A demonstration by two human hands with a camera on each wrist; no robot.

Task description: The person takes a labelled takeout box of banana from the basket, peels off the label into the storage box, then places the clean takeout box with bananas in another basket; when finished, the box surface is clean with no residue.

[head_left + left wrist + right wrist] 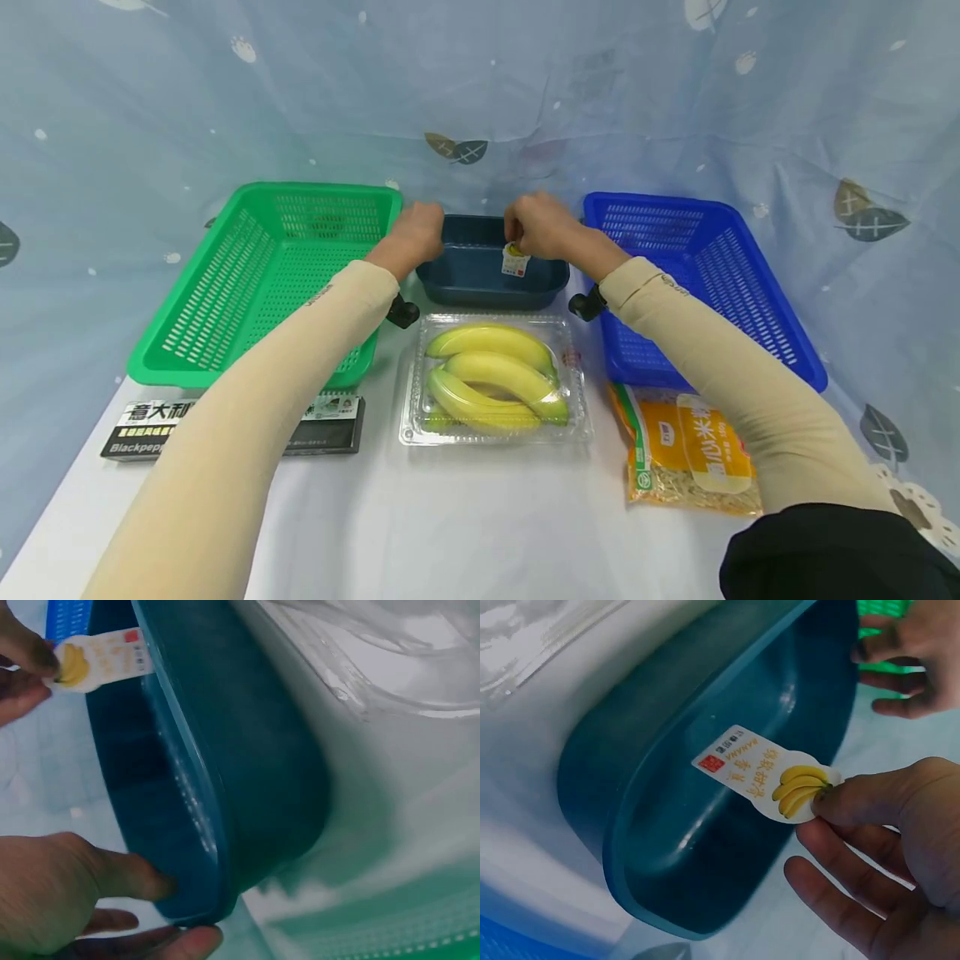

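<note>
A dark teal bin stands behind a clear plastic box of bananas. My left hand grips the bin's left end; in the left wrist view its thumb lies inside the rim and fingers are outside. Between thumb and fingers my right hand pinches a white card with a banana picture. The card hangs over the bin's opening, as the head view shows it. Nothing else shows inside the bin.
A green basket stands at the left, a blue basket at the right. In front lie a black box, partly behind my left sleeve, and an orange-and-yellow food bag. A patterned cloth hangs behind.
</note>
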